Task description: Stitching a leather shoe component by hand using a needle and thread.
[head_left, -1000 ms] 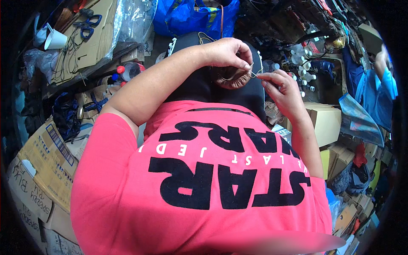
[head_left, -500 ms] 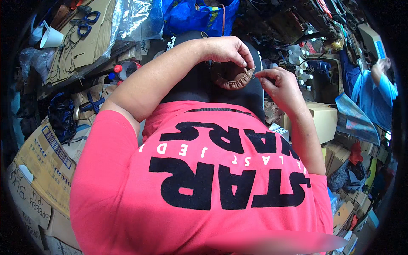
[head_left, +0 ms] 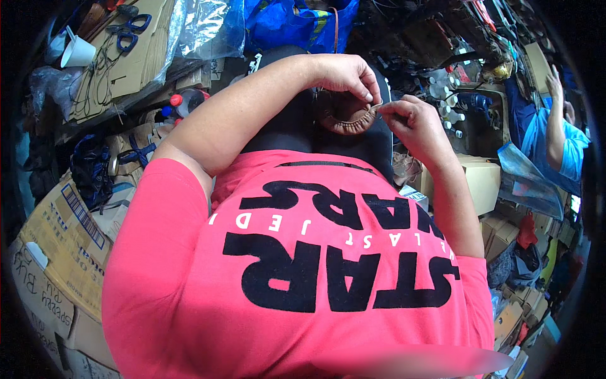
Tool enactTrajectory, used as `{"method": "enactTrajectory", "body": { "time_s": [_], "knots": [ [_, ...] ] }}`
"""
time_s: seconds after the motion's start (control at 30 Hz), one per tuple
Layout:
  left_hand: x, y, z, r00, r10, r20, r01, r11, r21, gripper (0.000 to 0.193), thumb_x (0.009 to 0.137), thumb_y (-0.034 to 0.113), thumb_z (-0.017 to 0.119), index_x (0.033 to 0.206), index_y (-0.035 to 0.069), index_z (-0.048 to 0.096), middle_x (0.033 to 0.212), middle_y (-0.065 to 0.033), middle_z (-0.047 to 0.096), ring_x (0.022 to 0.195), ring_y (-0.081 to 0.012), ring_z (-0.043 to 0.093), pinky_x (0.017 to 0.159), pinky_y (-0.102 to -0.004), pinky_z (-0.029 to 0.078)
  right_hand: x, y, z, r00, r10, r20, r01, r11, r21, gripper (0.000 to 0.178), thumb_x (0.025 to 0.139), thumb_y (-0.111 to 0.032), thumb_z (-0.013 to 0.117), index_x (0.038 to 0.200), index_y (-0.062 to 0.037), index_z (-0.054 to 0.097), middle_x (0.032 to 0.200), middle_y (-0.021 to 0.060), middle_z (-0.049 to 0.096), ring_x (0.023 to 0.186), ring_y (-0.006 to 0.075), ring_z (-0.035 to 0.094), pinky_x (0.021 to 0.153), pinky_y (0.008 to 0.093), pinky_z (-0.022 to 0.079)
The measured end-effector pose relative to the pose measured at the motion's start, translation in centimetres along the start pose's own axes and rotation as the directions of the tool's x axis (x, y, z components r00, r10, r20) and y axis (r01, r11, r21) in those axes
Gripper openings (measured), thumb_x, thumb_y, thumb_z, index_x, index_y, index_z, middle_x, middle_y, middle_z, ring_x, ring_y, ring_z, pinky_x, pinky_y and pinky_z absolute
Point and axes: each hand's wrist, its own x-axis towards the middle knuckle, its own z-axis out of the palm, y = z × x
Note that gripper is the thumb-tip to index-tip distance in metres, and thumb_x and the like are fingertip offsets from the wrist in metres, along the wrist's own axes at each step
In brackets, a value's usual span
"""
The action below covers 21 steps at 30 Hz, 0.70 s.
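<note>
Brown gathered piece [head_left: 346, 129] has its rim pinched by left fingers [head_left: 366, 90], right fingers [head_left: 396, 110] narrow beside it, hold unclear.

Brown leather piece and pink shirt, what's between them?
In the head view, a strip of black legwear shows between the brown leather piece and the pink shirt.

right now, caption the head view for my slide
Left hand pinches a gathered brown piece, right hand at its edge, over dark trousers.
</note>
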Motion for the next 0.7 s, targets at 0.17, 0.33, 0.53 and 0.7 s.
{"method": "enactTrajectory", "body": {
  "time_s": [0.17,0.33,0.53,0.7],
  "knots": [
    [0.5,0.3,0.4,0.998,-0.002,-0.065,0.015,0.979,0.201,0.022,0.080,0.011,0.067,0.101,0.003,0.069,0.092,-0.0050,0.068,0.085,-0.0113,0.062,0.079,-0.0262,0.049,0.4,3.3,0.1,0.990,0.090,0.106,-0.110,0.974,0.196,0.019,0.080,-0.004,0.064,0.097,-0.0102,0.070,0.079,0.0037,0.054,0.076,0.0145,0.056,0.067,0.0290,0.045],
    [0.6,-0.8,0.3,0.993,0.119,-0.023,-0.105,0.942,0.320,0.022,0.078,0.011,0.069,0.099,0.005,0.070,0.090,-0.0059,0.066,0.086,-0.0151,0.061,0.079,-0.0279,0.047,1.1,6.2,0.8,0.972,0.035,0.231,-0.141,0.876,0.462,0.017,0.083,-0.006,0.063,0.098,-0.0086,0.070,0.089,0.0027,0.058,0.090,0.0137,0.055,0.082,0.0265,0.044],
    [0.8,-0.7,0.3,0.997,0.067,-0.046,-0.050,0.954,0.297,0.022,0.075,0.008,0.070,0.097,0.005,0.070,0.090,-0.0069,0.066,0.086,-0.0159,0.061,0.080,-0.0286,0.047,1.4,7.1,1.8,0.966,0.027,0.257,-0.177,0.793,0.583,0.016,0.082,-0.007,0.064,0.097,-0.0074,0.070,0.091,0.0023,0.062,0.090,0.0129,0.056,0.082,0.0266,0.044],
    [0.4,0.3,0.7,0.997,-0.012,-0.080,0.031,0.971,0.237,0.022,0.074,0.007,0.069,0.096,0.004,0.069,0.091,-0.0083,0.065,0.087,-0.0160,0.060,0.080,-0.0292,0.047,0.6,5.6,3.1,0.967,0.146,0.208,-0.249,0.703,0.666,0.015,0.079,-0.008,0.068,0.094,-0.0069,0.071,0.088,0.0020,0.061,0.084,0.0127,0.056,0.078,0.0257,0.044]
  ]
}}
